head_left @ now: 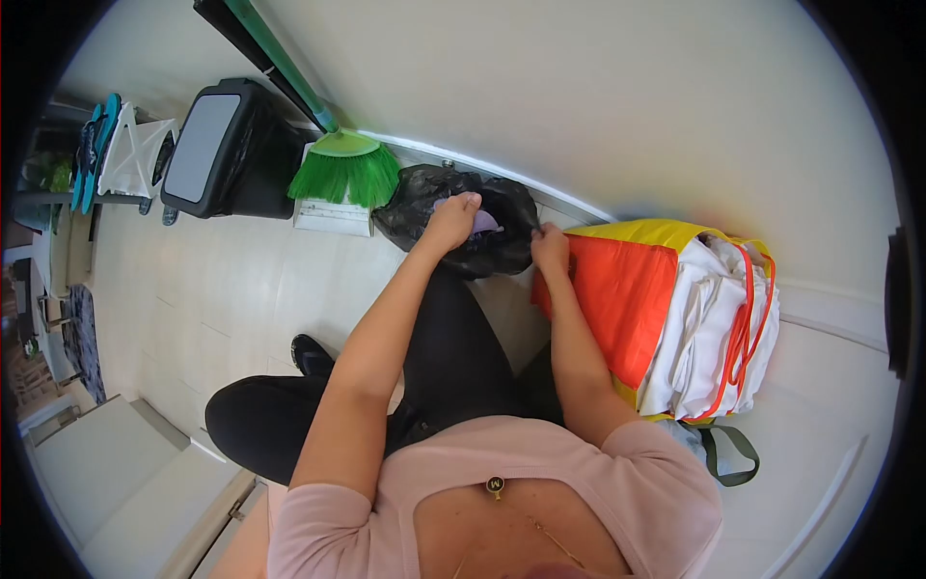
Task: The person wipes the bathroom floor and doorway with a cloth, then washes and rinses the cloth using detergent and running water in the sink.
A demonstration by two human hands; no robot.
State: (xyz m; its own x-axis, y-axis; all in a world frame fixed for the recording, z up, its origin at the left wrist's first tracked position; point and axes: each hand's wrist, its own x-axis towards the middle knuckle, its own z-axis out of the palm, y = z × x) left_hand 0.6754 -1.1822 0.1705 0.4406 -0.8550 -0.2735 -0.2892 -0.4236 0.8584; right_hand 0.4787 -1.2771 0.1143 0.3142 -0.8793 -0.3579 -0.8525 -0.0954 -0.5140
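Note:
A black plastic bag point(405, 207) sits on the floor against the wall, its mouth facing up. My left hand point(453, 224) is closed over the bag's mouth, at a lilac item point(485, 223) that looks thin and soft; its exact kind is hard to tell. Lilac shows on both sides of the fingers. On the bag's right rim, my right hand point(550, 248) pinches the black plastic. The bag's contents below the lilac item are hidden in shadow.
Right of the bag stands a red and yellow bag point(617, 304) stuffed with white folded material point(709, 328). To the left are a green broom point(345, 172), a white dustpan point(331, 218) and a black bin point(256, 145) with a grey lid. The wall runs behind them.

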